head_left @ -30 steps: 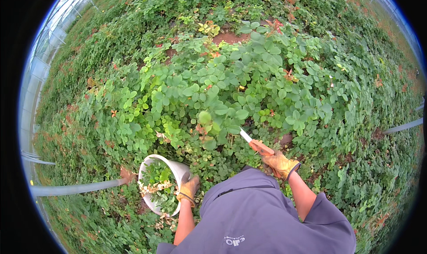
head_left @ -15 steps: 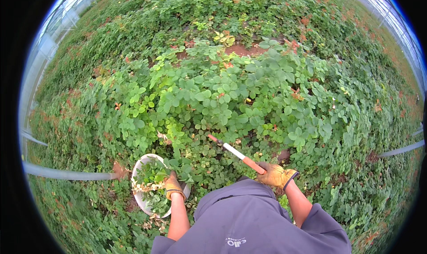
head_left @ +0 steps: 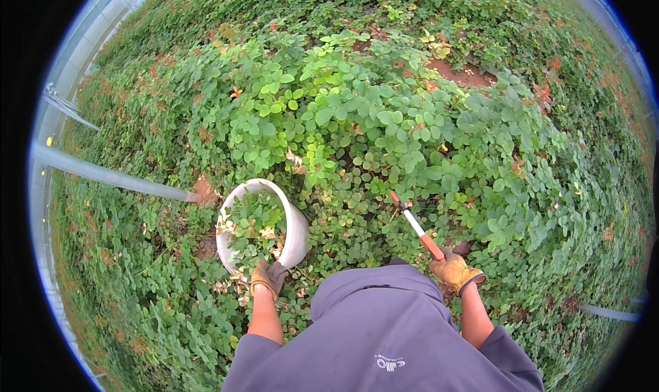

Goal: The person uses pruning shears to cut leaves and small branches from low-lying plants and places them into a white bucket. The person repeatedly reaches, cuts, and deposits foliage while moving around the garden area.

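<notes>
A white bucket leans among the plants at the left, its mouth tipped toward me. Cut green leafy stems and some dried pale leaves fill it. At its near rim, my left hand in a yellow and grey work glove is closed on the edge. To the right, my gloved right hand is wrapped round the orange handle of a long tool with a white shaft. Its orange-red tip lies out over the leaves, pointing away and to the left; the exact kind of tool does not show.
Dense green leafy plants surround me, some with reddish leaves. Bare reddish soil shows at the back right. A grey pipe slants into the ground at the left, and another pipe stands at the right. Greenhouse framing lines the far edges.
My left hand has come out of the bucket's leaves to its near rim, and the bucket is tipped toward me. The whole view has turned. The tool stays in my right hand.
</notes>
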`<act>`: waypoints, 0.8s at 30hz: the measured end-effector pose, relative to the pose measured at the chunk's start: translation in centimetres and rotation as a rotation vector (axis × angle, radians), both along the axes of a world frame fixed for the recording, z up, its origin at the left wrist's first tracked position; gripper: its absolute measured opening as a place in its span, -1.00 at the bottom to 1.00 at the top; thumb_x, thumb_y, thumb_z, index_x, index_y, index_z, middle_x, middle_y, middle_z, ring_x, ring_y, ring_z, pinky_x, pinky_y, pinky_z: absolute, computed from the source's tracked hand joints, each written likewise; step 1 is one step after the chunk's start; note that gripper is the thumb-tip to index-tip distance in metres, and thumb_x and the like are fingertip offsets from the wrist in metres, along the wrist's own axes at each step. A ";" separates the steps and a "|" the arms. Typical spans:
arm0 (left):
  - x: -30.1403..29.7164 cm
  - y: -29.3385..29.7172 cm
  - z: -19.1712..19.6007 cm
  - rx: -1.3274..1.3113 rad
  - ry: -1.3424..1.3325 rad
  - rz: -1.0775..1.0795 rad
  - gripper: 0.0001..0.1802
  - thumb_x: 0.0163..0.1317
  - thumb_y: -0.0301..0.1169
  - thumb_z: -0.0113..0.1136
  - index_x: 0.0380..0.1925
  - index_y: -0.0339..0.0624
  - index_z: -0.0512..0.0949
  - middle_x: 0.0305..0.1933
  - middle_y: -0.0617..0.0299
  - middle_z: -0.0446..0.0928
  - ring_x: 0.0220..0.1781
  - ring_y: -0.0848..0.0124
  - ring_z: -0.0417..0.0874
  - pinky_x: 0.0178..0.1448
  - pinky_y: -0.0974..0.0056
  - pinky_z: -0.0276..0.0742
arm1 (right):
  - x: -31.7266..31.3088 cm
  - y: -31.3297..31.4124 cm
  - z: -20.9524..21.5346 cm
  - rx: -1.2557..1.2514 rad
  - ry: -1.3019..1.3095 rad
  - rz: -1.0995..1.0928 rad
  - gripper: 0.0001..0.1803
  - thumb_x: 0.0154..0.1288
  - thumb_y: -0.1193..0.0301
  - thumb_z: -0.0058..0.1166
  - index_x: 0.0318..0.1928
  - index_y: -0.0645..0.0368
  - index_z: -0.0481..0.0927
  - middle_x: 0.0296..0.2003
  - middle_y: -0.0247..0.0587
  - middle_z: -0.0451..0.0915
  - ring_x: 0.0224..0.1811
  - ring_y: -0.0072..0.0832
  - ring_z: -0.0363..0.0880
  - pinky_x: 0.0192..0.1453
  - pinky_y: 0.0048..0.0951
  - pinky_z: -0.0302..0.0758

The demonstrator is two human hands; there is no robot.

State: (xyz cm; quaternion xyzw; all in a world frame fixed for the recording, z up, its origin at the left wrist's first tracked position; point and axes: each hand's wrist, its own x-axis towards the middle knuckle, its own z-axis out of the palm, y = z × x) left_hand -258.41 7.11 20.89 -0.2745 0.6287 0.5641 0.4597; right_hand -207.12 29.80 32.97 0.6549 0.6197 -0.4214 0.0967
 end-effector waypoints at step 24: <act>10.8 -9.9 5.3 0.075 -0.097 0.340 -0.67 0.53 -0.33 -0.02 -0.48 0.03 0.21 -0.54 0.36 0.20 -0.54 0.37 0.34 -0.36 0.22 0.58 | -20.0 6.3 -8.0 -0.317 0.139 0.176 -0.50 0.22 0.34 0.16 0.18 0.24 0.61 -0.16 0.00 0.72 -0.13 -0.12 0.73 -0.04 -0.13 0.62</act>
